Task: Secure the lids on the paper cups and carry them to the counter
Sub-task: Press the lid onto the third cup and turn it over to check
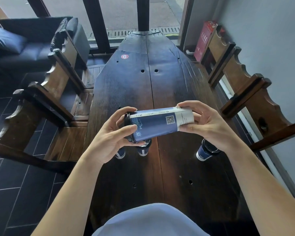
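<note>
At the bottom edge a pale blue garment (148, 220) is cut off by the frame, and two bare forearms reach forward from it over the dark wooden worktop (177, 193). The left hand (109, 138) and the right hand (209, 126) hold one blue paper cup (153, 125) between them, lying on its side in the air above the worktop. The left grip is curled around the lidded end, thumb on the cup wall and fingers over the black lid (126, 126), most of which is hidden behind them. The right grip closes on the pale bottom end, thumb underneath and fingertips on top, hiding the base. A printed code square shows on the cup's side; the small print beside it is too fine to read. Below the raised cup, three more cups stand on the worktop: the left cup (121, 153) is almost wholly hidden by the left hand, the middle cup (143, 149) is partly covered, and the right cup (205, 151) peeks out from behind the right wrist. Wooden benches (58, 86) flank the worktop. Farther along, a round red sticker (125, 56) carries the number 6, and a window (123, 16) closes the far end.
</note>
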The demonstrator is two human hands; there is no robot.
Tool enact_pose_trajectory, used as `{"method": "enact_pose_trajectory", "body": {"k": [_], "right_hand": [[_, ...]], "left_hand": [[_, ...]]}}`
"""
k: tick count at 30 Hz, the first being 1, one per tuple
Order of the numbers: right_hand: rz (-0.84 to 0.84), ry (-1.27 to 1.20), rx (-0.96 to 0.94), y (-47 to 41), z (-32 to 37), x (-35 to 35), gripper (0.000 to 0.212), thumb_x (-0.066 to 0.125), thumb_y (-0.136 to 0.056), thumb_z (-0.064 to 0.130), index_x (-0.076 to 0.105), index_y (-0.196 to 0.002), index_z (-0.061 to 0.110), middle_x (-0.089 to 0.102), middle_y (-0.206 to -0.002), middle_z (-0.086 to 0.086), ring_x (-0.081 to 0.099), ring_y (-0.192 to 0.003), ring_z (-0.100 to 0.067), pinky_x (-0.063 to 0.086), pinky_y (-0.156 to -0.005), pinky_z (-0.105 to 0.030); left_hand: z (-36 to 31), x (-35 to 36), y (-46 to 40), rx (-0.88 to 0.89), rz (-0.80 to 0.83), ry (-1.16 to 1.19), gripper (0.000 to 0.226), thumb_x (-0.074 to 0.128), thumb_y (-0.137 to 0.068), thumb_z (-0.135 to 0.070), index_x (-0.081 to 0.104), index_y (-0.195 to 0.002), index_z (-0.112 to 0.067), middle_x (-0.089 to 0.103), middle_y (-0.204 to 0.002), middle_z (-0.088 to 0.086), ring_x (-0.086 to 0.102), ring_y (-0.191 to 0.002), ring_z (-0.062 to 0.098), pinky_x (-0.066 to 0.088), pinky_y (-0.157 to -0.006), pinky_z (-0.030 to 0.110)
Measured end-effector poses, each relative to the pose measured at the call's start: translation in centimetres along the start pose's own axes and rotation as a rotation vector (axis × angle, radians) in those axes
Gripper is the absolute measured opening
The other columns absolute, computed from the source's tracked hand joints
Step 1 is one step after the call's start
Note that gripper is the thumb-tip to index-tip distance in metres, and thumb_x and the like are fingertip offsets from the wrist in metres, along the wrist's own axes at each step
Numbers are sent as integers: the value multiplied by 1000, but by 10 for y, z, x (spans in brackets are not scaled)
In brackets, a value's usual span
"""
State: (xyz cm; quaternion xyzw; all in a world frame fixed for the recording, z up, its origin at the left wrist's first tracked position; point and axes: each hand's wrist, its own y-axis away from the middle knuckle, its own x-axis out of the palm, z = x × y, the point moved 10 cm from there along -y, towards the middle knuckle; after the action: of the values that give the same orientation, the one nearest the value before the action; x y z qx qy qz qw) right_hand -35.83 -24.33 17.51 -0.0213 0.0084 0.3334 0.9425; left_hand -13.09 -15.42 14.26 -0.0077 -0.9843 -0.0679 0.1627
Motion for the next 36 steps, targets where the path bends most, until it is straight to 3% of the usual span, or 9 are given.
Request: {"method": "enact_pose_trajectory", "body": {"k": [6, 11, 14, 17, 20, 23, 28, 32, 36], "right_hand": [[-56, 45, -12, 4, 4, 6, 55, 79, -80, 11, 61, -132, 13, 71, -119, -7, 72, -107, -19, 59, -85, -30], [-50, 64, -32, 7, 5, 15, 56, 81, -79, 13, 62, -132, 15, 68, -123, -9, 68, -117, -24, 59, -92, -36], [-54, 57, -71, 8, 9, 17, 62, 84, -76, 8, 61, -133, 13, 68, -123, -8, 64, -124, -26, 57, -99, -37], [-51, 87, -80, 9, 13, 20, 65, 84, -73, 7, 61, -133, 12, 69, -121, -3, 64, -124, -24, 57, -100, -35], [-87, 91, -88, 12, 14, 16, 64, 84, -72, 8, 61, -132, 8, 70, -119, -3, 65, -120, -25, 58, -98, -35], [-99, 97, -79, 15, 13, 14, 62, 83, -74, 12, 62, -132, 10, 69, -118, 3, 66, -118, -26, 60, -94, -36], [-99, 71, -83, 18, 14, 13, 65, 83, -73, 11, 60, -134, 12, 69, -119, 7, 65, -120, -24, 60, -95, -35], [-70, 94, -102, 16, 17, 15, 74, 86, -71, 7, 56, -139, 15, 64, -123, 8, 59, -127, -23, 55, -102, -33], [-81, 114, -119, 14, 17, 12, 67, 85, -75, 5, 57, -136, 11, 65, -124, -2, 61, -124, -26, 56, -99, -34]], "left_hand": [[-17, 2, 9, 97, 54, -48, 77, 82, -67, 0, 63, -136, -29, 64, -137, 3, 64, -121, 21, 54, -104, 49], [-15, -5, 12, 76, 15, -21, 65, 82, -70, -5, 64, -130, -24, 62, -127, 6, 64, -112, 28, 54, -96, 67], [-11, -9, 13, 41, -17, 16, 61, 82, -73, -11, 63, -129, -24, 61, -125, 5, 64, -112, 28, 59, -87, 57], [-9, -9, 13, 24, -18, 40, 62, 81, -73, -13, 63, -131, -25, 61, -125, 5, 64, -114, 29, 59, -86, 58], [-12, -5, 15, 47, 29, 38, 75, 81, -71, -7, 60, -139, -28, 59, -135, 7, 62, -122, 31, 51, -99, 69], [-15, 2, 17, 84, 77, 9, 93, 83, -66, 1, 54, -148, -32, 57, -144, 7, 59, -129, 30, 42, -111, 66], [-18, 3, 17, 108, 12, 7, 80, 85, -61, -1, 65, -133, -29, 62, -124, 3, 66, -109, 20, 58, -91, 45], [-14, 3, 17, 57, -16, 15, 74, 84, -68, -13, 62, -136, -34, 61, -129, 3, 69, -115, 34, 61, -86, 56], [-18, 8, 20, 77, 4, 33, 95, 83, -69, -11, 48, -149, -49, 59, -143, 4, 64, -128, 36, 58, -95, 59]]}}
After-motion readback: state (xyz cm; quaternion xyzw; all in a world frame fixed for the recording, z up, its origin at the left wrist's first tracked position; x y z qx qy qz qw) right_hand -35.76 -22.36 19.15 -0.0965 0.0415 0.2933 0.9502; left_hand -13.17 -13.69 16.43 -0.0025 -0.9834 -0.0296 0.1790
